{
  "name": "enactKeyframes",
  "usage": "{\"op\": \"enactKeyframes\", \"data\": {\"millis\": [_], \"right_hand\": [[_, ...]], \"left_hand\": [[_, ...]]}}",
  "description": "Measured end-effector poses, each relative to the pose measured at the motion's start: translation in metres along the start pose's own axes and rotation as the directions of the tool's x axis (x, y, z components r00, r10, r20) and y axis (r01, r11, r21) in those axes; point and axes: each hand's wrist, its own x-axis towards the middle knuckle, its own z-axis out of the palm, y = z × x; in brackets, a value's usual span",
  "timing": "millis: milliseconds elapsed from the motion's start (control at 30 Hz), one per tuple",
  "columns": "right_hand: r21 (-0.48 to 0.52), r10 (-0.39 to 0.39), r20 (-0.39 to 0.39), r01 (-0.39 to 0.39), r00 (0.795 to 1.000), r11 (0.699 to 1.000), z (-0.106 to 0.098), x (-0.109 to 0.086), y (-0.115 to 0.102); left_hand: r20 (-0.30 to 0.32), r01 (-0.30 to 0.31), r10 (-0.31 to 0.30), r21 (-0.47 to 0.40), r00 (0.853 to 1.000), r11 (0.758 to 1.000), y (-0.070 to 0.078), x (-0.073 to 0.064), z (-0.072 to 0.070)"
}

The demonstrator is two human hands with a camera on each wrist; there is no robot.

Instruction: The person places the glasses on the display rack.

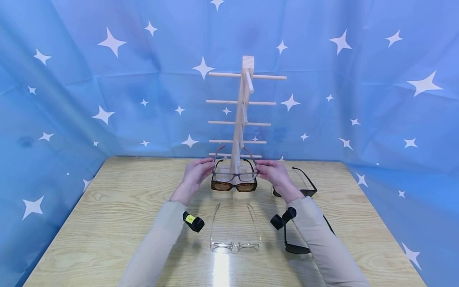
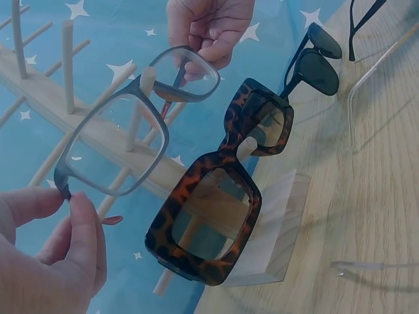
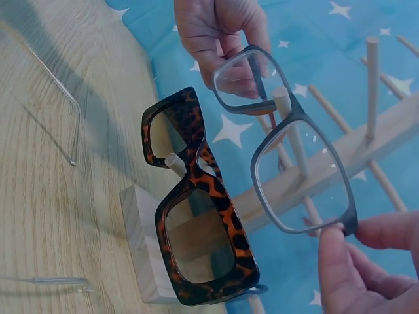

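Both hands hold a pair of grey-framed eyeglasses (image 1: pixel 235 174) by its two outer corners, at the wooden display stand (image 1: pixel 241 99). My left hand (image 1: pixel 195 175) pinches one corner between thumb and fingers; my right hand (image 1: pixel 274 175) pinches the opposite corner. The temples point back along both sides of the stand's post. In both wrist views a peg end (image 2: pixel 149 75) overlaps the eyeglasses' bridge. Just below, tortoiseshell sunglasses (image 2: pixel 232 154) hang on the lowest front peg (image 3: pixel 174 161), lenses facing forward.
Clear-rimmed glasses (image 1: pixel 222 245) lie on the wooden table (image 1: pixel 107 223) in front of the stand. To the right lie black sunglasses (image 1: pixel 309 193) and another black pair (image 1: pixel 297 250), partly hidden by the right arm. Thin side rods (image 1: pixel 269 77) stick out from the stand. A blue starred cloth (image 1: pixel 143 87) hangs behind.
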Motion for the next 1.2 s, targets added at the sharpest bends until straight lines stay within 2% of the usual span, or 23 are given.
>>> {"op": "enactKeyframes", "data": {"millis": [133, 300, 433, 600, 967, 1200], "right_hand": [[0.01, -0.034, 0.034, 0.034, 0.999, 0.999, -0.002, -0.005, 0.001], [0.024, -0.001, 0.025, 0.001, 1.0, 1.0, -0.007, -0.012, 0.007], [0.034, 0.002, 0.042, -0.003, 0.999, 0.999, -0.011, -0.022, 0.012], [0.037, 0.004, 0.06, -0.006, 0.998, 0.999, -0.013, -0.038, 0.022], [-0.074, -0.034, 0.109, 0.042, 0.993, 0.996, -0.011, -0.066, 0.045], [-0.125, -0.035, 0.083, 0.045, 0.996, 0.991, -0.011, -0.079, 0.053]], "left_hand": [[-0.009, -0.011, 0.011, 0.008, 1.0, 1.0, 0.0, -0.001, -0.004], [-0.015, -0.047, 0.049, 0.103, 0.999, 0.994, -0.003, -0.008, -0.013], [0.008, -0.083, 0.082, 0.166, 0.997, 0.983, -0.007, -0.016, -0.023], [0.032, -0.095, 0.09, 0.233, 0.995, 0.968, -0.013, -0.025, -0.034], [0.086, -0.135, 0.112, 0.356, 0.99, 0.925, -0.03, -0.041, -0.051], [0.09, -0.145, 0.118, 0.397, 0.989, 0.906, -0.042, -0.048, -0.059]]}}
